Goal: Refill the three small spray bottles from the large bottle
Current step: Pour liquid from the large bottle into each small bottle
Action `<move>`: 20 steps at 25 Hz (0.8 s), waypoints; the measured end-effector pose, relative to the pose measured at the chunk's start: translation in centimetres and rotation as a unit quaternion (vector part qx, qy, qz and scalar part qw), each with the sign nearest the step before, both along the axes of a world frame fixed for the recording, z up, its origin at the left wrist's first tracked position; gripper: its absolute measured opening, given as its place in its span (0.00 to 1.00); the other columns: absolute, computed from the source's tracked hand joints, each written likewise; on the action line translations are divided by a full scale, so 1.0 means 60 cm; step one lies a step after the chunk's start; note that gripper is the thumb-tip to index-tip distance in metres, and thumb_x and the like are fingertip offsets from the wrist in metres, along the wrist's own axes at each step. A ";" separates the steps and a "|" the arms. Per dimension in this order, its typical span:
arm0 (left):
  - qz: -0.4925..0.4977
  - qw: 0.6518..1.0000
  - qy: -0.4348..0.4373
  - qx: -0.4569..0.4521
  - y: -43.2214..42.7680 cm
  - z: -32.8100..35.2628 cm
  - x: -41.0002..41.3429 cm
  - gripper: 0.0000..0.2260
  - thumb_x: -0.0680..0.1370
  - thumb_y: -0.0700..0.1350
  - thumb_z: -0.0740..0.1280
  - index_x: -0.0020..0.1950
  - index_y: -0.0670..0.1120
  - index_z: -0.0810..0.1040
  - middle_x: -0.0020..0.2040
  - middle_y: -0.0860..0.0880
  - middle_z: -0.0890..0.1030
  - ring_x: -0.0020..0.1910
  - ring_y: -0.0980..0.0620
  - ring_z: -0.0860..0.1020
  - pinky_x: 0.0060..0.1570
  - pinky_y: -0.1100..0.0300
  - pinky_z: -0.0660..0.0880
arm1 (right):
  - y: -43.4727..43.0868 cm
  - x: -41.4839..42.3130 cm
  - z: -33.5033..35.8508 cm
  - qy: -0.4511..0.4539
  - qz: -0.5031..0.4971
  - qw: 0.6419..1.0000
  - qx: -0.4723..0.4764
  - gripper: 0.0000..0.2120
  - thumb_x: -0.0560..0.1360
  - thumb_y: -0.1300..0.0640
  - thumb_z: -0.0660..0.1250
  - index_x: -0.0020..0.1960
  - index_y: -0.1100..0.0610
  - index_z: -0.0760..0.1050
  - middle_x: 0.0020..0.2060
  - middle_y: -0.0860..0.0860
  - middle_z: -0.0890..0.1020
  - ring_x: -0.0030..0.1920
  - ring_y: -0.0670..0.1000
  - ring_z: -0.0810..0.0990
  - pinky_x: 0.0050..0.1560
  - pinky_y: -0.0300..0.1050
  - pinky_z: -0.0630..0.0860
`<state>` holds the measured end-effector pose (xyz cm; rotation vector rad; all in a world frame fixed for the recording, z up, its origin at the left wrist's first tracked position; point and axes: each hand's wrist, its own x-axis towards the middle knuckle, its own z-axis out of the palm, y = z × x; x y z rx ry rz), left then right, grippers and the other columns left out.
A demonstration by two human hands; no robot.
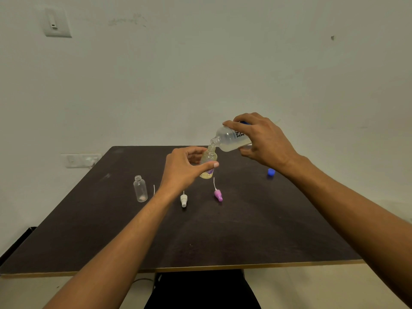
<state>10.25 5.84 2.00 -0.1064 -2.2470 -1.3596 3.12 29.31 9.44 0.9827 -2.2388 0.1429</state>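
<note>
Right hand (pixel 263 141) grip holds large bottle (pixel 231 139) tipped, mouth at the neck of a small spray bottle (pixel 208 162). Left hand (pixel 185 168) grip steadies it upright on tabletop (pixel 245 230). Empty bottle (pixel 140 188), white (pixel 183 200) and pink spray heads (pixel 218 194), blue cap (pixel 271 172) lie apart.

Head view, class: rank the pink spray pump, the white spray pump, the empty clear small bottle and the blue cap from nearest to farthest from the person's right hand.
From the right hand:
1. Blue cap, on the table just below the wrist.
2. Pink spray pump, lying centre-table.
3. White spray pump, further left, beside the left forearm.
4. Empty clear small bottle, upright, far left.
</note>
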 end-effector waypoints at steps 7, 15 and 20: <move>-0.001 1.000 -0.003 0.007 0.000 0.000 0.001 0.24 0.66 0.58 0.84 0.59 0.54 0.87 0.48 0.62 0.87 0.49 0.68 0.84 0.51 0.73 0.79 | 0.000 -0.002 -0.004 -0.001 -0.002 1.000 -0.002 0.35 0.70 0.61 0.78 0.75 0.47 0.74 0.65 0.52 0.80 0.63 0.56 0.78 0.56 0.53 0.79; -0.010 1.000 -0.002 0.023 0.000 -0.001 0.001 0.19 0.65 0.59 0.85 0.53 0.61 0.86 0.46 0.65 0.87 0.48 0.67 0.85 0.50 0.73 0.79 | 0.002 0.004 -0.012 -0.048 -0.005 0.998 -0.033 0.35 0.69 0.58 0.76 0.75 0.44 0.73 0.65 0.48 0.80 0.63 0.53 0.77 0.51 0.52 0.80; -0.009 0.999 0.007 0.035 0.002 -0.003 -0.005 0.23 0.65 0.60 0.84 0.57 0.54 0.87 0.47 0.60 0.88 0.49 0.65 0.86 0.53 0.68 0.81 | -0.002 0.007 -0.026 -0.138 -0.007 0.985 -0.106 0.36 0.68 0.56 0.77 0.75 0.43 0.74 0.63 0.46 0.81 0.61 0.51 0.78 0.54 0.55 0.81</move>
